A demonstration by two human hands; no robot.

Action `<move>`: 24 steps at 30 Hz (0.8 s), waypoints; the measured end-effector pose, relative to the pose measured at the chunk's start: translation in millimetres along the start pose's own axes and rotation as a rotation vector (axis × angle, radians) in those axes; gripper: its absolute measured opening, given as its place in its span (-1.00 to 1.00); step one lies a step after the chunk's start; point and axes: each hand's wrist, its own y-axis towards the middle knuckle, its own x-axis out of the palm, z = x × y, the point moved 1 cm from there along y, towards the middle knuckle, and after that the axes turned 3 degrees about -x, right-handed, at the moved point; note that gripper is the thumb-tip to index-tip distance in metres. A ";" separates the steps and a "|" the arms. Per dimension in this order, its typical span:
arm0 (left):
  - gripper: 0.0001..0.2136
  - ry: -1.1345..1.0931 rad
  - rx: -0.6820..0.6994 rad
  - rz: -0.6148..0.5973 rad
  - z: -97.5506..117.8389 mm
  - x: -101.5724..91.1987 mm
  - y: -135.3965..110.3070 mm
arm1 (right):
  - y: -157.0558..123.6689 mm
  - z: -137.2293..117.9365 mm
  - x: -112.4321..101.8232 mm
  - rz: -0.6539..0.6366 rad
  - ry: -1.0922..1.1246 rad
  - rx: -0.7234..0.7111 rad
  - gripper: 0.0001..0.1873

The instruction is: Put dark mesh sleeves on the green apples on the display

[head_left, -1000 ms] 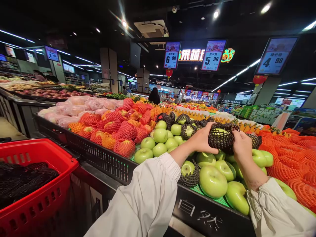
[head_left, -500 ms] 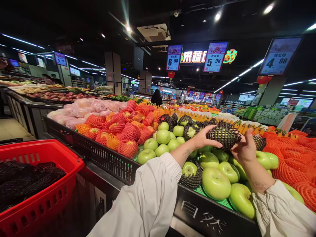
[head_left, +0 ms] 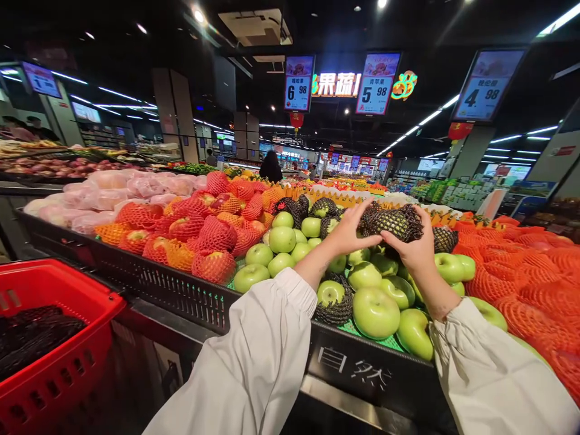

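Observation:
Between my two hands is a green apple in a black foam net (head_left: 393,223), lifted over the pile. My left hand (head_left: 347,232) has its thumb and fingers around the left end. On the right end, my right hand (head_left: 415,241) grips with the thumb underneath and the fingers behind, partly hidden. Bare green apples (head_left: 376,312) lie below in a black crate (head_left: 267,323). Among them, near the front edge, sits an apple in an open black net (head_left: 334,296).
Left of the green apples are fruits in red and orange foam nets (head_left: 212,241) and pink-wrapped fruit (head_left: 149,184). Orange-netted fruit (head_left: 530,272) fills the right side. A red basket (head_left: 102,308) holding black netting (head_left: 40,335) stands at lower left. Price signs (head_left: 378,83) hang above.
My right hand has shifted its grip, its fingers now reaching up around the netted apple's right end. The view has turned slightly right, so the stand appears further left.

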 end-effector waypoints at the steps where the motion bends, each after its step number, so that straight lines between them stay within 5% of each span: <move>1: -0.31 0.070 -0.001 0.065 0.5 -2.9 0.3 | 0.1 -1.4 -0.7 0.029 -0.025 -0.030 -0.22; 4: -0.66 0.265 -0.078 0.103 2.0 -5.3 0.5 | 1.2 0.2 -3.5 0.110 -0.151 -0.066 -0.23; 7: -0.81 0.398 -0.157 -0.254 3.5 2.3 -1.6 | 1.9 4.6 -4.7 0.150 -0.291 -0.098 -0.17; 10: -0.68 0.472 -0.235 -0.618 4.5 9.8 -5.6 | 1.4 5.3 -3.8 0.142 -0.362 -0.132 -0.17; 15: -0.29 0.430 -0.321 -0.897 9.6 11.3 -9.4 | -0.1 3.0 -2.5 0.122 -0.358 -0.102 -0.19; 19: 0.06 0.571 -0.430 -0.977 11.8 14.4 -13.0 | -0.4 3.7 -3.7 0.173 -0.342 -0.057 -0.20; 24: -0.09 0.595 -0.299 -0.946 6.3 18.4 -14.0 | 0.9 5.1 -5.9 0.242 -0.347 -0.050 -0.17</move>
